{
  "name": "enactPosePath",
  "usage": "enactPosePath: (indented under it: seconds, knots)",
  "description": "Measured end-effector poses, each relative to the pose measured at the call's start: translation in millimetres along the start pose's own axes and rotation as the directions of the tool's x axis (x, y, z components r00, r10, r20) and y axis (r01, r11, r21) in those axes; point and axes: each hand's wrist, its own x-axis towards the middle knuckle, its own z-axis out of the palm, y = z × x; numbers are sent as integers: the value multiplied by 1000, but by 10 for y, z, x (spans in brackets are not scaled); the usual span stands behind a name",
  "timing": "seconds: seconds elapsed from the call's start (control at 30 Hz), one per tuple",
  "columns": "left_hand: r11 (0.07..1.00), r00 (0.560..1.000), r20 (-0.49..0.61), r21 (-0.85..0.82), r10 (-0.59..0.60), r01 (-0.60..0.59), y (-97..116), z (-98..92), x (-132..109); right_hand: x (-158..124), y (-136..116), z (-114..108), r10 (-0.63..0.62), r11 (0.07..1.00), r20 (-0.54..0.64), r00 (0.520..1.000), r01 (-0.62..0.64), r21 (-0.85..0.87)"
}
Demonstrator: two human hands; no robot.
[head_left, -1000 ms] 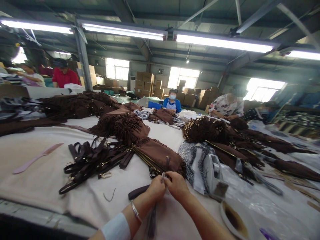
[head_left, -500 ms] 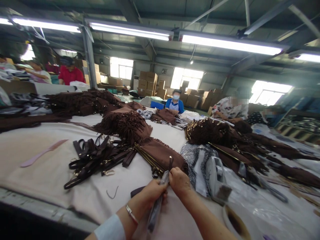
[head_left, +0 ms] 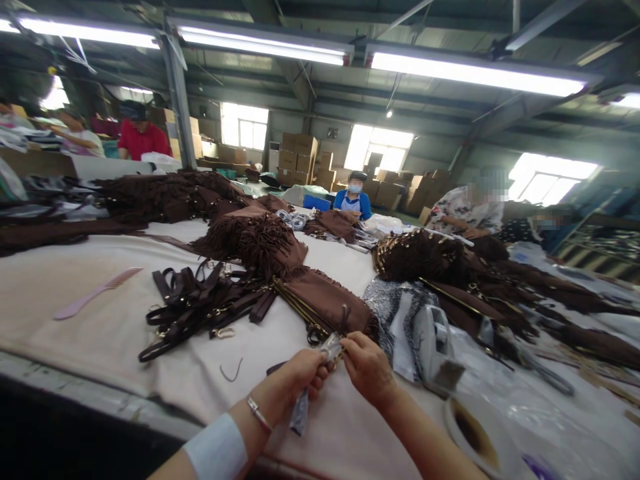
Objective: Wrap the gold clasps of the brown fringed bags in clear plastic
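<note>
Covering work looked partway: clear plastic wrap [head_left: 330,347] sat just in front of the brown bag [head_left: 325,295], gold metal [head_left: 338,360] showing bare beside it. Strap pile [head_left: 200,307], left of the bag, lay unwrapped. Left hand [head_left: 303,371]: grip curled round the wrap, plastic hanging beneath. Right hand [head_left: 367,365]: grip narrow, fingertips at the wrap's upper end. Forearms converged toward the bag, elbows out of sight.

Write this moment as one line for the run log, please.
hands: left hand grips clear plastic, right hand at its upper end | ahead: brown fringed bag | left: dark straps, pink comb | right: tape dispenser
</note>
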Motion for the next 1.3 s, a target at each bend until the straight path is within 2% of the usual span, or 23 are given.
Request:
enactPosePath:
  seconds: [0.07,0.1,0.17,0.23,0.27,0.3,0.37,0.43,0.47,0.5,0.57,0.8,0.93,1.1,1.2,1.3]
  knots:
    - [994,994,82,-75,-68,75,8,-12,23,-47,-26,10,-150,988,-2,989,150,30]
    - [989,989,109,-98,-97,107,7,-12,27,-54,-39,27,-180,983,-7,984,180,31]
    - [993,991,98,-73,-91,98,-7,0,13,-37,-61,63,-179,984,-14,984,179,21]
    - [999,998,55,34,4,-6,-39,22,-22,14,-74,84,-163,987,-5,987,163,-4]
    - [986,994,20,123,107,-108,-63,33,-42,43,-79,87,-164,986,9,986,164,-21]
    - [947,972,-23,233,234,-223,-91,44,-59,72,-82,87,-170,984,27,985,171,-40]
    - [794,867,-111,472,486,-384,-158,63,-79,119,-86,88,-182,979,60,981,186,-78]
    - [654,765,-155,639,625,-405,-230,80,-72,152,-85,102,-189,975,87,978,198,-103]
    - [618,745,-158,681,648,-393,-262,89,-60,167,-82,112,-188,973,99,977,199,-113]
    - [601,744,-148,699,652,-388,-290,97,-44,182,-77,121,-185,973,110,977,198,-122]
    - [616,771,-124,686,624,-388,-325,107,-6,217,-66,123,-196,970,145,970,214,-118]
    - [798,864,-126,466,488,-382,-315,59,84,317,-45,-21,-292,956,213,933,288,49]
    - [883,910,-124,322,396,-341,-316,60,47,322,-48,29,-331,944,229,916,319,88]
    - [981,981,-24,29,192,-192,-246,65,-59,269,-24,138,-312,942,129,941,289,172]
    - [991,994,0,-74,108,-108,-175,41,-102,217,38,121,-239,942,51,970,219,254]
    - [992,998,-9,-110,58,-59,-141,23,-89,186,96,45,-196,957,60,979,178,228]
